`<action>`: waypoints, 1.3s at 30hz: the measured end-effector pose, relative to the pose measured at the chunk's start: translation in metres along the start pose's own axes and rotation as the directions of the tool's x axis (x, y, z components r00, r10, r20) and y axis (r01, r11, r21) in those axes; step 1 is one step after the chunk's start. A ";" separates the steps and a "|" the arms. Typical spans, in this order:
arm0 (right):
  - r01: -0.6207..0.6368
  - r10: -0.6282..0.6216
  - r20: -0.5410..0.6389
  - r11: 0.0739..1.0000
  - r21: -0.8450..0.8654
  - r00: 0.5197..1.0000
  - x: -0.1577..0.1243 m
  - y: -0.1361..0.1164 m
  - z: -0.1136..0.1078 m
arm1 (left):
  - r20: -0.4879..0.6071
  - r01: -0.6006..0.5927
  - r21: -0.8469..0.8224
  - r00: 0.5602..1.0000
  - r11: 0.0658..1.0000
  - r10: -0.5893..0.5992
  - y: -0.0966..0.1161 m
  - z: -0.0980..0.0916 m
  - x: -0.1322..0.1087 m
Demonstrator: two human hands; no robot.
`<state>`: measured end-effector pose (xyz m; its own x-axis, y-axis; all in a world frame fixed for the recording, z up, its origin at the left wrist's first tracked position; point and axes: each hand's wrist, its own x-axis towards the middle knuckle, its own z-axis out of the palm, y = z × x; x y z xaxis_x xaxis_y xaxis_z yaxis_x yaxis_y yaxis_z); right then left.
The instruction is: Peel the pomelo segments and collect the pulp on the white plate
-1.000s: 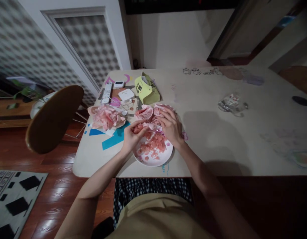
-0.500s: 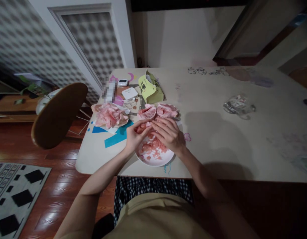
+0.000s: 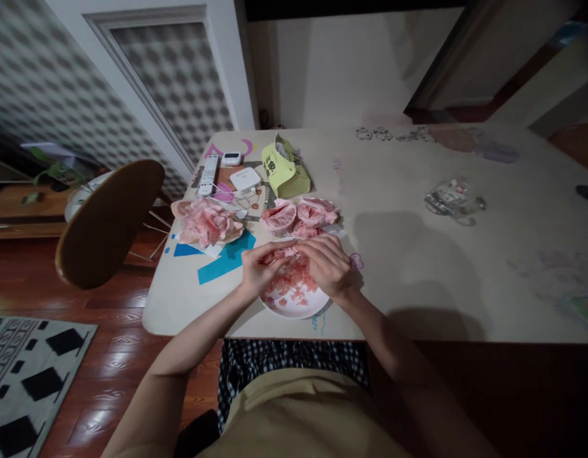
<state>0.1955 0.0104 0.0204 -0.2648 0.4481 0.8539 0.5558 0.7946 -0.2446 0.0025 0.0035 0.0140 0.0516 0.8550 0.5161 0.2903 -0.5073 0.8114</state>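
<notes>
My left hand [image 3: 259, 268] and my right hand [image 3: 328, 266] meet over a white plate [image 3: 288, 311]. Between their fingertips they grip a pink pomelo segment [image 3: 288, 253], partly covered by the fingers. Small pieces of pink pomelo flesh [image 3: 296, 280] lie scattered on the plate under the hands. Just beyond it sit two larger pomelo chunks, one on the left [image 3: 278, 217] and one on the right [image 3: 317, 212], with pale membrane on them. To the left is a heap of pink-white peel and membrane [image 3: 208, 222].
Behind the chunks stands a yellow-green cap [image 3: 285, 168]. A white remote control [image 3: 208, 175], a small white device with a screen [image 3: 232, 158] and a white box [image 3: 245, 179] lie at the back left. Blue strips [image 3: 227, 259] are near the peel. A clear plastic bag [image 3: 453, 198] rests at right.
Both hands have moved slightly down towards me, still gripping the segment. The pomelo chunks behind them are more exposed. My right fingers are more bent than before.
</notes>
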 end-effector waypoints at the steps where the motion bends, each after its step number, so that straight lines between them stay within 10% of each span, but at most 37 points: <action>1: -0.005 0.005 -0.007 1.000 0.003 1.000 0.000 -0.001 -0.001 | 0.011 -0.036 0.010 0.999 0.999 0.036 -0.001 -0.001 -0.001; 7: 0.107 -0.107 -0.009 0.994 0.008 0.994 -0.004 -0.002 -0.007 | -0.026 -0.236 0.028 0.971 0.971 0.237 0.000 -0.002 -0.001; 13: 0.189 -0.193 0.166 0.981 0.040 0.967 -0.009 0.002 -0.013 | -0.045 -0.193 0.060 0.980 0.979 0.196 0.002 -0.002 -0.004; 24: 0.284 -0.273 0.142 0.956 -0.066 0.951 -0.005 -0.009 -0.024 | 0.011 -0.320 0.049 0.947 0.946 0.320 0.000 -0.011 -0.005; 39: -0.048 0.061 -0.163 0.995 0.083 0.985 -0.001 -0.028 -0.001 | -0.076 -0.509 0.039 0.857 0.860 0.510 0.000 -0.003 -0.008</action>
<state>0.1807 -0.0130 0.0269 -0.0985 0.4232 0.9007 0.5002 0.8034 -0.3229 -0.0008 -0.0039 0.0101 0.1194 0.4653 0.8770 0.2603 -0.8671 0.4247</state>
